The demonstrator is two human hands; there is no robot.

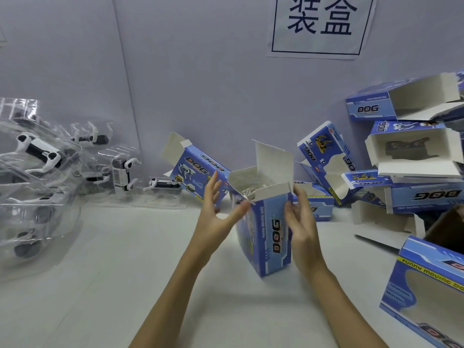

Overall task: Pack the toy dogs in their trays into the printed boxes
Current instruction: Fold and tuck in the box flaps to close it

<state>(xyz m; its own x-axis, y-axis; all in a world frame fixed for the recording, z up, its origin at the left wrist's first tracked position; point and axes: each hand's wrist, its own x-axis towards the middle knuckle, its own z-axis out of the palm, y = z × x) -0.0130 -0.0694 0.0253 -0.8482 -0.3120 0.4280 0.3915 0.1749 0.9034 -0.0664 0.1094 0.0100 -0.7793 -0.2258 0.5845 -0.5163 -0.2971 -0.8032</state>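
The printed box [266, 237] stands upright between my hands, top flaps up, a clear tray just visible inside. My right hand [301, 222] pinches its top corner; my left hand [216, 209], fingers straight, touches the opposite edge. Folding carelessly, I could jam a flap on the tray or tip the box.

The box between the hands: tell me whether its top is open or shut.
Open. The box stands upright on the table, its white top flap raised, with a clear tray visible inside. The right hand holds its side.

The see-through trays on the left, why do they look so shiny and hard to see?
Head view: the clear trays throw back white glare, so the dogs inside blur together; the wide lens also bends the box at the right edge.
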